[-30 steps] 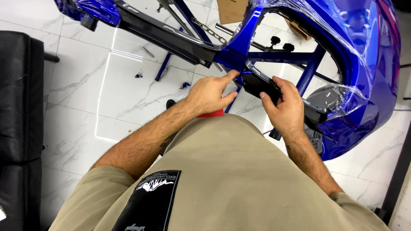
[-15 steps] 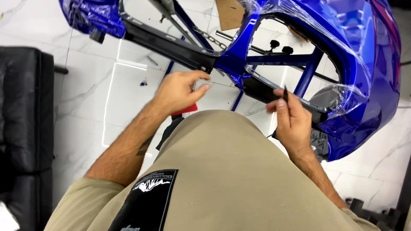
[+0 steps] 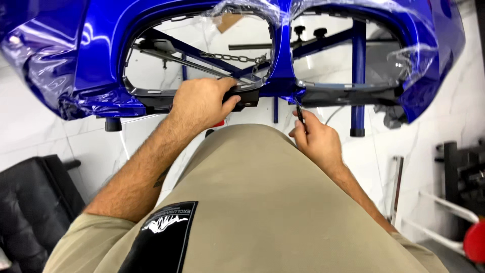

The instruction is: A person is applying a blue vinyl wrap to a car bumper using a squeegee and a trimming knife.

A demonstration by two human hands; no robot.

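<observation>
Two hands busy: my left hand (image 3: 202, 103) grips black trim (image 3: 242, 97) lying 9-to-3 on blue bumper (image 3: 96, 55); right hand (image 3: 316, 139) pinches thin tool (image 3: 299, 114), tip toward 12.

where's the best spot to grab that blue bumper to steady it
Judging by its pose, the dark lower edge of the blue bumper, gripped from the near side as the left hand does: it forms a narrow lip a hand can wrap. The glossy painted faces look slippery.

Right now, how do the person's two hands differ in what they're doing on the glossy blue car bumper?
The left hand wraps broadly around the black plastic trim; the right hand pinches a thin dark tool upright. The left sits higher, on the glossy blue bumper; the right is below its edge. Both are bare.
</observation>
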